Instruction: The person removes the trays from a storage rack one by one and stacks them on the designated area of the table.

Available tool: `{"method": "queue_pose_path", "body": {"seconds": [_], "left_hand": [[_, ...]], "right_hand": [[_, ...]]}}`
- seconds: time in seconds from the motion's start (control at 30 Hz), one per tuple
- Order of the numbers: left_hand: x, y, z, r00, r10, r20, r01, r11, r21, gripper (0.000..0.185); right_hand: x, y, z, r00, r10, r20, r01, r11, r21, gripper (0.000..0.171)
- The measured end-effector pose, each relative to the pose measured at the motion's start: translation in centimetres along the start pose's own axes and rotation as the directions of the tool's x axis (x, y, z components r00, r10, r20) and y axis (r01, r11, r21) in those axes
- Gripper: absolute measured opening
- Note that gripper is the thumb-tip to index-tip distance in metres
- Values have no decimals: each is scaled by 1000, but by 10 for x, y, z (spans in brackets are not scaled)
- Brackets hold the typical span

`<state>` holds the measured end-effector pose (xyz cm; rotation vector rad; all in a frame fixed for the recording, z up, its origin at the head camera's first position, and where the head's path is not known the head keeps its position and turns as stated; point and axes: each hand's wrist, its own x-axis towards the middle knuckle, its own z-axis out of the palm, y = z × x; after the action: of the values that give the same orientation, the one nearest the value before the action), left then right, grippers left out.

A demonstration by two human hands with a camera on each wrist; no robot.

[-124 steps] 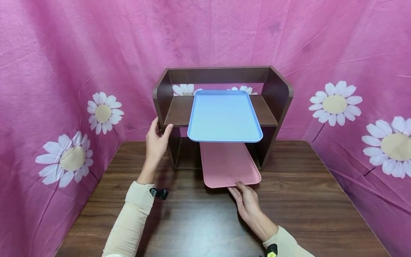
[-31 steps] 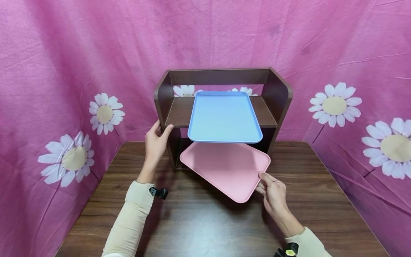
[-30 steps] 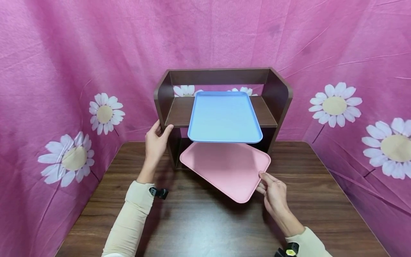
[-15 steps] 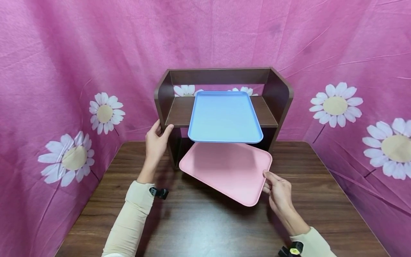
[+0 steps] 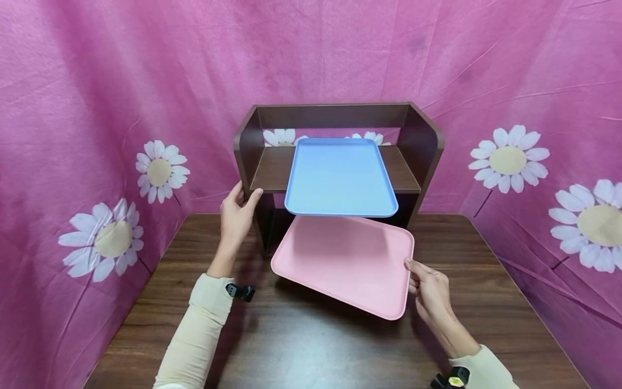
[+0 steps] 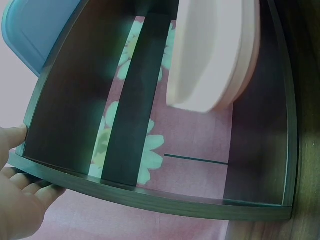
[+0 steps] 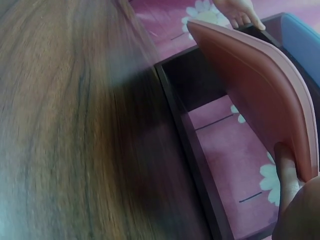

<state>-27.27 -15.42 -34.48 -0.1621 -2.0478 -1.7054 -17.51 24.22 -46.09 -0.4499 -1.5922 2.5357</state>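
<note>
In the head view, my right hand (image 5: pixel 431 289) pinches the right edge of a pink tray (image 5: pixel 350 265), thumb on top and fingers beneath. The tray is turned at an angle, raised off the table in front of the shelf's lower compartment, its far edge hidden under a blue tray (image 5: pixel 341 178). Its underside shows in the right wrist view. At the left side panel of a dark brown two-tier shelf (image 5: pixel 250 146), my left hand (image 5: pixel 235 216) holds the panel near its front edge. The blue tray lies on the upper tier and juts out past its front.
The shelf stands at the back of a wood-grain table (image 5: pixel 311 346). A pink cloth (image 5: pixel 311 48) with white daisies hangs behind and on both sides. Directly above the pink tray's far part is the overhanging front of the blue tray.
The pink tray has come forward out of the lower compartment and turned, while my right hand moved from its front edge to its right edge. My left hand and the blue tray stay put.
</note>
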Motion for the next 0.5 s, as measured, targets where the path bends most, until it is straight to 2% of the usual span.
{"method": "queue_pose_path", "body": {"seconds": [0.5], "left_hand": [[1,0,-1,1000,-21,1,21,1000,-5,55]], "right_hand": [[1,-7,-11,998,-3,69,7,998,-68,26]]}}
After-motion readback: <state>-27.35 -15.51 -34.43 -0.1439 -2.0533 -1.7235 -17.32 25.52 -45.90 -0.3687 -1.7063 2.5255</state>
